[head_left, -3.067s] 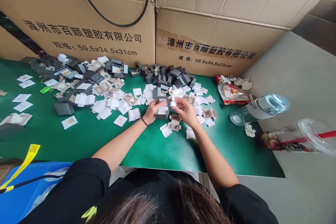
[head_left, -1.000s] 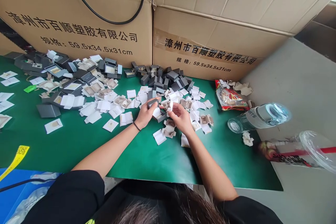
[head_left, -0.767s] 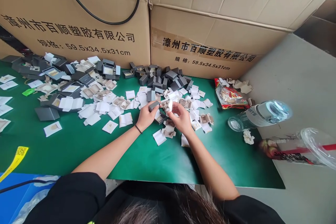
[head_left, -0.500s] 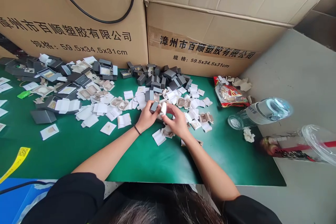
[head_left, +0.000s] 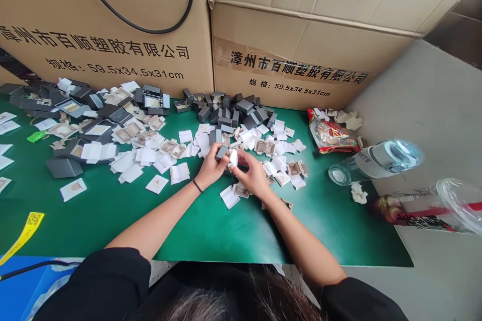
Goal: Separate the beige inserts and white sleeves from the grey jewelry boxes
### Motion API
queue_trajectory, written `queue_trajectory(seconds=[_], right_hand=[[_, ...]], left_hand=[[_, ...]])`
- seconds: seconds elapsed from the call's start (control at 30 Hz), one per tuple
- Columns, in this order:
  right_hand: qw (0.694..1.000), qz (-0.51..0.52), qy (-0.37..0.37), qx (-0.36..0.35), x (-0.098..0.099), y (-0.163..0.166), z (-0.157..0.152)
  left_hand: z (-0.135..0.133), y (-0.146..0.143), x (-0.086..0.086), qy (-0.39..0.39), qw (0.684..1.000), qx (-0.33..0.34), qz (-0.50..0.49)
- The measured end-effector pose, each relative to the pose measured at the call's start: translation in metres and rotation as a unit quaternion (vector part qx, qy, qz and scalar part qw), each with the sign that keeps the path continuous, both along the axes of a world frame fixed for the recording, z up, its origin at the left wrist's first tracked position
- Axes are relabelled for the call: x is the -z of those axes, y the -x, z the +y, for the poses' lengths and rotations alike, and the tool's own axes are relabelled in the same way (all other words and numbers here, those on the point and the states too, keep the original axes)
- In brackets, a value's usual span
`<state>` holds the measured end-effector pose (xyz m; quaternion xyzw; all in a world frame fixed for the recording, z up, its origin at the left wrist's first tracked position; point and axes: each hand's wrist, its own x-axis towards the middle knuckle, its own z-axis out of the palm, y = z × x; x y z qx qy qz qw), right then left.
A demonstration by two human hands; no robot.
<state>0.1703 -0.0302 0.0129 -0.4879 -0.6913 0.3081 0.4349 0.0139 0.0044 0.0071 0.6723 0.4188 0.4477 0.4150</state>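
Observation:
Near the middle of the green table (head_left: 211,233), my left hand (head_left: 211,166) is closed round a small dark grey box (head_left: 221,152). Close beside it, my right hand (head_left: 253,172) pinches a small white folded card piece (head_left: 234,157) between thumb and fingers. The two hands nearly touch, and the fingers partly cover both items. Loose white cards (head_left: 179,173) and beige card inserts (head_left: 265,148) lie scattered around and behind my hands. Just beyond them is a pile of small dark grey boxes (head_left: 244,107).
Two large cartons (head_left: 301,35) stand along the back. More grey boxes (head_left: 65,167), some open, heap up at left. On the right are a red snack bag (head_left: 331,135), a clear bottle (head_left: 371,163), a crumpled tissue (head_left: 358,193) and a plastic cup (head_left: 425,208). A yellow tag (head_left: 23,238) hangs at left.
Between my right fingers the white piece has turned slightly. Both hands stay at nearly the same spot, and the whole view has shifted a little.

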Motion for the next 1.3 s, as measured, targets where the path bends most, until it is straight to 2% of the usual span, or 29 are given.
queue_trajectory(seconds=[0.43, 0.73, 1.0, 1.17, 1.3], right_hand=[[0.989, -0.138, -0.053, -0.02, 0.01, -0.009, 0.005], [0.973, -0.214, -0.081, -0.016, 0.009, -0.006, 0.005], [0.981, -0.176, -0.047, -0.069, -0.002, -0.014, 0.006], [0.995, -0.093, 0.011, -0.022, 0.004, -0.01, 0.006], [0.995, -0.097, -0.001, -0.004, 0.01, -0.007, 0.005]], left_hand=[[-0.001, -0.001, 0.005, -0.02, 0.998, 0.003, 0.055], [-0.002, -0.003, 0.005, -0.027, 0.998, -0.008, 0.065], [-0.002, -0.004, 0.004, -0.013, 0.998, -0.02, 0.061], [-0.001, -0.002, 0.005, -0.003, 0.998, -0.032, 0.051], [0.0, -0.001, 0.003, -0.009, 0.999, -0.022, 0.046]])
